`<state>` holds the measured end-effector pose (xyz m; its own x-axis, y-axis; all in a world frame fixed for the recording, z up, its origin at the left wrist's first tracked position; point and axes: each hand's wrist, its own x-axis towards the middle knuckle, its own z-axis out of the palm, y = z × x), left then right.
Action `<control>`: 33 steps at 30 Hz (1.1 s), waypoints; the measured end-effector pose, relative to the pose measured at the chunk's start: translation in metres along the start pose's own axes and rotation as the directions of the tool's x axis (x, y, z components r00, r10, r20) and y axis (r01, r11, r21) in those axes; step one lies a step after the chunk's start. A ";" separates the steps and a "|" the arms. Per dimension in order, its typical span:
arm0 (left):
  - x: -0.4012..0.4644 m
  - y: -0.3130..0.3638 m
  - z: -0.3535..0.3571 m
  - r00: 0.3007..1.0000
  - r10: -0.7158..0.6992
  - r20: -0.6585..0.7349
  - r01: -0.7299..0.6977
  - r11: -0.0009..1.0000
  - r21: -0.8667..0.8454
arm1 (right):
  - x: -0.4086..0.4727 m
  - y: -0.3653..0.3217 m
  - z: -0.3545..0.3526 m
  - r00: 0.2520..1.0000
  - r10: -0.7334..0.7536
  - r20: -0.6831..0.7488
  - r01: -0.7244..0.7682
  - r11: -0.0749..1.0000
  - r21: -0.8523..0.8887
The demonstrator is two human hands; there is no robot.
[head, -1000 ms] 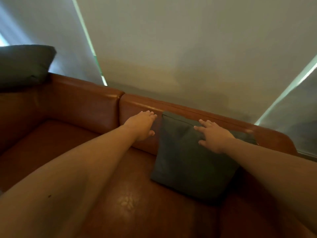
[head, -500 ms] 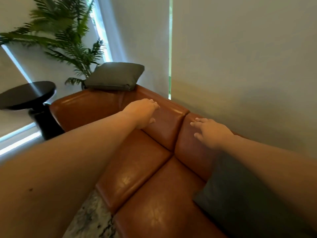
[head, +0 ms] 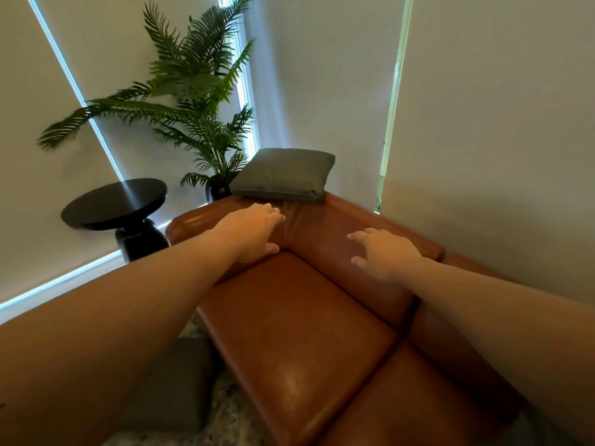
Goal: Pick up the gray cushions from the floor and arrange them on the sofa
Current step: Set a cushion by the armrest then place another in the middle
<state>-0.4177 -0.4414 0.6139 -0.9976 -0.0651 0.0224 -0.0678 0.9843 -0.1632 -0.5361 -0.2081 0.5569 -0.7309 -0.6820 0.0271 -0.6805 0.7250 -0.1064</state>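
- Nearest, at the lower left, a gray cushion (head: pixel 180 387) lies on the floor beside the near-left edge of the sofa, partly hidden behind the person's left forearm; a pale mottled rug (head: pixel 225 416) shows under and beside it.
- The brown leather sofa (head: pixel 299 342) fills the centre and lower right, its seat cushions bare and glossy.
- Both bare forearms reach forward over the seat, well apart from each other.
- The left hand (head: pixel 249 235) is loosely open with fingers together and extended, thumb tucked below, holding nothing; it sits in front of the far-left armrest, and whether it touches the leather cannot be told.
- The right hand (head: pixel 383 252) is spread fairly wide, palm down, fingers apart and pointing left, empty, hanging over the backrest cushion on the right.
- Farther on, a second gray cushion (head: pixel 283 175) lies flat on top of the sofa's far corner, where armrest and backrest meet, just beyond the left hand's fingertips.
- Left of the sofa stands a round black side table (head: pixel 116 201).
- Behind it and the corner cushion, a palm plant (head: pixel 190 91) rises from a dark pot.
- Pale roller blinds (head: pixel 483 123) cover the windows at the far side, with bright slits between them.
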 end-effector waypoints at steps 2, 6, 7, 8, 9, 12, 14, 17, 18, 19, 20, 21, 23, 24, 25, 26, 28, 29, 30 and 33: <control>0.007 -0.031 0.006 1.000 -0.001 -0.003 0.001 1.000 -0.007 | 0.025 -0.021 0.004 1.000 -0.008 -0.002 0.008 1.000 -0.004; 0.029 -0.083 0.026 1.000 0.011 0.007 -0.010 0.999 -0.034 | 0.077 -0.048 0.012 0.999 -0.017 0.031 0.018 1.000 -0.025; 0.035 -0.090 0.030 1.000 0.013 0.007 -0.012 0.999 -0.040 | 0.086 -0.049 0.013 0.999 -0.013 0.037 0.014 0.999 -0.030; 0.043 -0.100 0.034 1.000 0.012 0.009 -0.012 0.999 -0.046 | 0.098 -0.052 0.015 0.999 -0.012 0.039 0.013 0.999 -0.034; 0.053 -0.112 0.039 1.000 0.014 0.008 -0.013 0.999 -0.051 | 0.114 -0.054 0.018 0.999 -0.012 0.040 0.013 0.999 -0.037; 0.086 -0.146 0.057 1.000 0.016 0.004 -0.016 0.997 -0.074 | 0.163 -0.059 0.028 0.999 -0.019 0.034 0.020 0.999 -0.047; 0.112 -0.168 0.066 1.000 0.012 0.013 -0.010 0.995 -0.097 | 0.200 -0.061 0.032 0.999 -0.016 0.037 0.018 0.999 -0.045; 0.148 -0.197 0.077 1.000 0.012 0.028 -0.009 0.994 -0.110 | 0.248 -0.062 0.037 0.999 -0.008 0.050 0.010 0.999 -0.046; 0.162 -0.209 0.081 1.000 0.015 0.027 -0.012 0.994 -0.111 | 0.265 -0.063 0.040 0.999 -0.002 0.052 0.005 0.999 -0.049; 0.173 -0.220 0.084 1.000 0.019 0.023 -0.016 0.993 -0.114 | 0.280 -0.064 0.041 0.999 0.001 0.054 0.002 0.999 -0.048; 0.183 -0.231 0.088 1.000 0.021 0.022 -0.018 0.993 -0.121 | 0.293 -0.066 0.042 0.998 0.000 0.060 0.002 0.999 -0.046; 0.194 -0.243 0.093 0.999 0.023 0.023 -0.020 0.992 -0.128 | 0.308 -0.067 0.045 0.998 0.001 0.066 0.002 0.999 -0.047; 0.216 -0.267 0.102 0.999 0.037 0.025 -0.033 0.992 -0.121 | 0.338 -0.070 0.052 0.997 0.009 0.076 -0.005 0.999 -0.054; 0.228 -0.279 0.107 0.998 0.048 0.027 -0.045 0.992 -0.114 | 0.352 -0.071 0.055 0.996 0.019 0.082 -0.014 0.999 -0.052; 0.240 -0.292 0.112 0.998 0.061 0.025 -0.058 0.992 -0.111 | 0.367 -0.073 0.059 0.996 0.026 0.083 -0.022 0.998 -0.051; 0.254 -0.306 0.118 0.997 0.073 0.020 -0.071 0.991 -0.114 | 0.384 -0.075 0.063 0.996 0.038 0.081 -0.034 0.998 -0.053; 0.280 -0.329 0.132 0.995 0.095 0.014 -0.093 0.989 -0.118 | 0.410 -0.079 0.072 0.994 0.070 0.084 -0.065 0.996 -0.059; 0.295 -0.341 0.139 0.994 0.110 0.019 -0.107 0.987 -0.117 | 0.424 -0.081 0.079 0.992 0.090 0.085 -0.085 0.995 -0.056; 0.308 -0.351 0.147 0.992 0.126 0.022 -0.122 0.986 -0.116 | 0.435 -0.083 0.085 0.990 0.116 0.082 -0.112 0.992 -0.048; 0.349 -0.377 0.172 0.987 0.162 0.019 -0.158 0.979 -0.125 | 0.471 -0.087 0.104 0.984 0.164 0.073 -0.161 0.986 -0.044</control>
<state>-0.7420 -0.8632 0.5141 -0.9955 0.0920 -0.0236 0.0929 0.9949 -0.0400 -0.8151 -0.6024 0.4756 -0.8266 -0.5592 -0.0633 -0.5557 0.8288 -0.0652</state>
